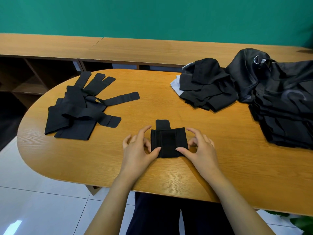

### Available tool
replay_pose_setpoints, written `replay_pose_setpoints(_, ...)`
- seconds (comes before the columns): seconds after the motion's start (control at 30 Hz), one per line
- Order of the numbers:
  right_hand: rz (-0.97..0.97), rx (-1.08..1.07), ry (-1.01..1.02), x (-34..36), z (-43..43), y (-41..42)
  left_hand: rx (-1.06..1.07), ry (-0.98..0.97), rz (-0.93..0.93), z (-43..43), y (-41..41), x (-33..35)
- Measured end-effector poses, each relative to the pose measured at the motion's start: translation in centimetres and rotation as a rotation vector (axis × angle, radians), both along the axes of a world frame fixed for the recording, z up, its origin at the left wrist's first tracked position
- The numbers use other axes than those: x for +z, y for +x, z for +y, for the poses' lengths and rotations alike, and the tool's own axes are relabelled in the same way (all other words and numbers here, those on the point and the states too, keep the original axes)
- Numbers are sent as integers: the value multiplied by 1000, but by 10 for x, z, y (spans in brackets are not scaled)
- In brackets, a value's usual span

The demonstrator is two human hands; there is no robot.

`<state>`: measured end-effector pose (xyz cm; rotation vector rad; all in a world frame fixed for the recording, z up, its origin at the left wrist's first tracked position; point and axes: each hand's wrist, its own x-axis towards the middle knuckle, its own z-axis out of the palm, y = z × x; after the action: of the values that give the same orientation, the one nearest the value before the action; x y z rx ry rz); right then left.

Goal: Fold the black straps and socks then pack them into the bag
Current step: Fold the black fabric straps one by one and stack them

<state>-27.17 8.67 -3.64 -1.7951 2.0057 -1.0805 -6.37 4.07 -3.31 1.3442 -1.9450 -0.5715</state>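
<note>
My left hand (137, 148) and right hand (201, 148) pinch the strap (169, 143) at its near corners; the bag (279, 99) lies upper right, nearer my right.

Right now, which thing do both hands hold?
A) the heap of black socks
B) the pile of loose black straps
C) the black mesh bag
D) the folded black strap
D: the left hand and the right hand hold the folded black strap at its two sides, thumbs on top; the loose straps, socks and mesh bag lie apart, untouched.
</note>
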Motion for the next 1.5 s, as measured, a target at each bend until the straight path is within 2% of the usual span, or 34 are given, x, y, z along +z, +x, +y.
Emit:
replay_pose_setpoints(0.3,37,58,-9,2,2,0,-70,-58,-125,0,2,-1)
replay_pose_setpoints(0.47,59,81,10,2,2,0,-131,35,-207,1,0,3)
replay_pose_setpoints(0.6,65,79,29,1,2,-1,-144,56,-218,0,0,3)
replay_pose_setpoints(0.73,201,100,-90,0,3,1,-159,5,-210,-1,0,-1)
replay_pose_setpoints(0.83,295,206,-135,0,6,3,-169,-31,-160,-1,1,-4)
replay_pose_setpoints(1.0,336,266,-28,1,6,4,-178,-55,-179,-2,1,-6)
replay_pose_setpoints(1.13,394,198,53,0,3,5,-184,-69,-165,-1,1,-5)
replay_pose_setpoints(1.3,429,155,68,1,4,5,-237,-58,-199,-2,3,-4)
replay_pose_setpoints(1.5,362,191,48,1,4,3,-204,-102,-174,-3,3,-7)
